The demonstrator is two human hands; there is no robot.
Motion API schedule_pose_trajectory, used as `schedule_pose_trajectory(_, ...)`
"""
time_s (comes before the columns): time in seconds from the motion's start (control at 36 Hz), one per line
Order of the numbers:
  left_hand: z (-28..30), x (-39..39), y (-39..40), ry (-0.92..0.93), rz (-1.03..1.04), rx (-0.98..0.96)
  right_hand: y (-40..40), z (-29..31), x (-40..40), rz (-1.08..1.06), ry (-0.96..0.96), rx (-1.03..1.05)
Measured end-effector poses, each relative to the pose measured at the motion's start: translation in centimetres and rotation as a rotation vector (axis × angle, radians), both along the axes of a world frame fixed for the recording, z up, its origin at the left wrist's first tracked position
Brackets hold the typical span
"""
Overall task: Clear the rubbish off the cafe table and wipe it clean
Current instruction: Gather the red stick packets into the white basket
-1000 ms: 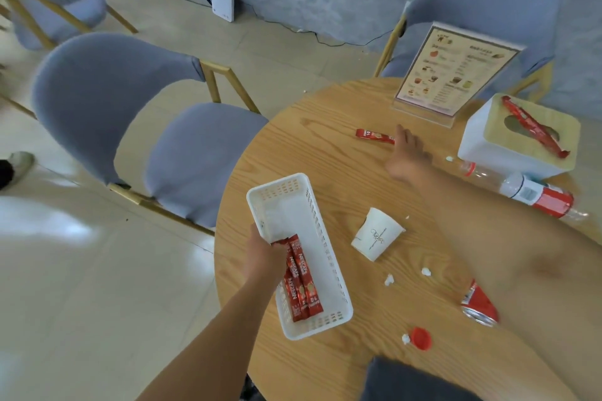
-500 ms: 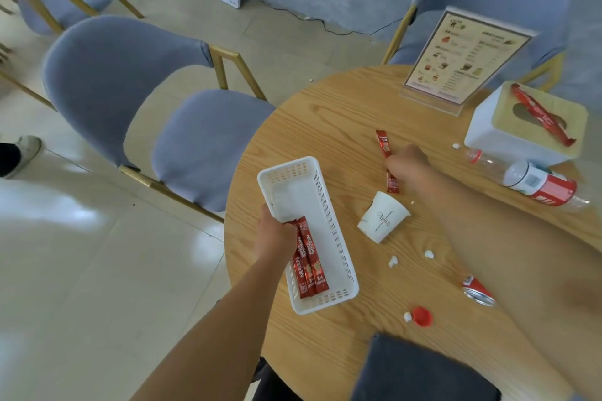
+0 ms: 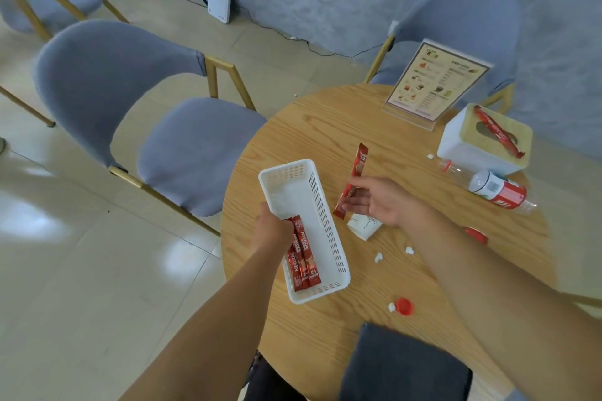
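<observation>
My left hand [image 3: 272,231] grips the left rim of a white plastic basket [image 3: 321,205] on the round wooden table [image 3: 293,137]; red coffee sachets [image 3: 303,257] lie inside it. My right hand [image 3: 381,200] pinches another red sachet [image 3: 356,169] above the table, just right of the basket. Half hidden under that hand lies a tipped paper cup [image 3: 363,226]. White paper crumbs [image 3: 378,257] and a red bottle cap [image 3: 405,306] are scattered near the front. A plastic bottle with a red label [image 3: 495,190] lies on its side at the right.
A white tissue box [image 3: 469,150] with a red sachet [image 3: 496,133] on top stands at the back right, beside an upright menu card [image 3: 436,81]. A dark grey cloth [image 3: 404,365] lies at the table's front edge. Grey chairs [image 3: 130,101] stand left and behind.
My right hand has picked the red sachet off the table and carried it back toward the basket. The left hand stays on the basket's rim.
</observation>
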State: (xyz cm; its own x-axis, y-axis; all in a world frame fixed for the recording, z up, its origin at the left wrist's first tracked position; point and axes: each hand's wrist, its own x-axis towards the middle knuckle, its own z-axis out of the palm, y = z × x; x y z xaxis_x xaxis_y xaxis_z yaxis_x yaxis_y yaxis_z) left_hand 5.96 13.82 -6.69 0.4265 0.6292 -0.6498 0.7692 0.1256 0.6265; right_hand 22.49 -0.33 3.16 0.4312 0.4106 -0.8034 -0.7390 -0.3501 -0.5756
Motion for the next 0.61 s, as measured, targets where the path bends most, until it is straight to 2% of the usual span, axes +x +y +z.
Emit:
schedule_pose_trajectory(0.25, -2.3, 0.5, 0.8, -0.018, -0.032, -0.043, 0.1, 0.3, -4.9, 0.172, -0.328, -0.238)
schedule_pose_trajectory(0.36, -3.7, 0.5, 1.4, -0.021, -0.046, -0.063, 0.0, 0.4, -7.0, 0.234, -0.268, -0.221)
schedule_pose_trajectory(0.44, -8.0, 0.8, 2.1, -0.046, -0.046, -0.049, 0.0, 0.0, -8.6, 0.285, -0.236, -0.277)
schedule_pose_trajectory(0.47, -7.7, 0.7, 2.0, -0.038, -0.058, -0.039, 0.0, -0.2, -9.2, 0.304, -0.237, -0.311)
schedule_pose_trajectory(0.53, -5.7, 0.7, 1.8, -0.027, -0.057, -0.038, 0.2, -1.0, -10.2, 0.361, -0.274, -0.387)
schedule_pose_trajectory(0.61, -6.1, 0.8, 1.8, -0.028, -0.072, -0.014, 0.8, -2.3, -11.6, 0.503, -0.404, -0.492)
